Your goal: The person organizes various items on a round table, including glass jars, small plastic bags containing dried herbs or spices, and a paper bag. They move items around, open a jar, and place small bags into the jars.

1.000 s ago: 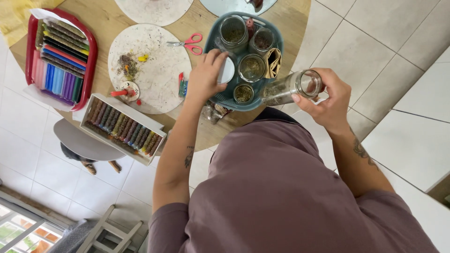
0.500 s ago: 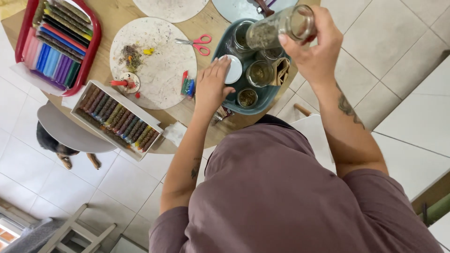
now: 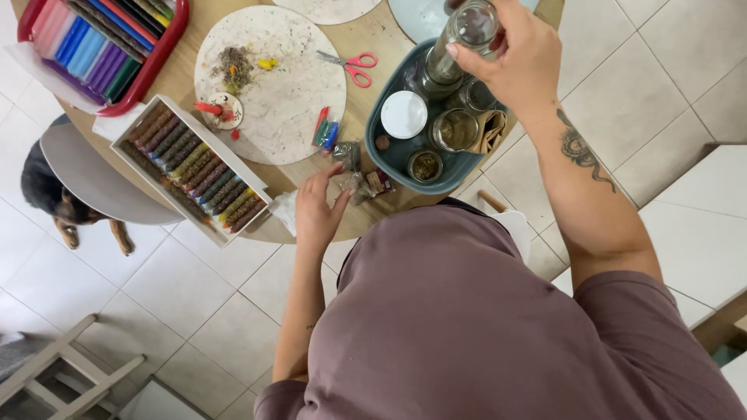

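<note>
The right hand (image 3: pixel 517 58) is at the top of the frame, right of centre, with its fingers clamped around a tall glass jar (image 3: pixel 459 43). The jar is held tilted over the blue tray (image 3: pixel 381 148), where small jars and a white lid (image 3: pixel 404 114) stand. The left hand (image 3: pixel 317 210) lies in the middle of the frame at the table edge, fingers apart, touching small clear packets (image 3: pixel 359 183) just beside the tray.
</note>
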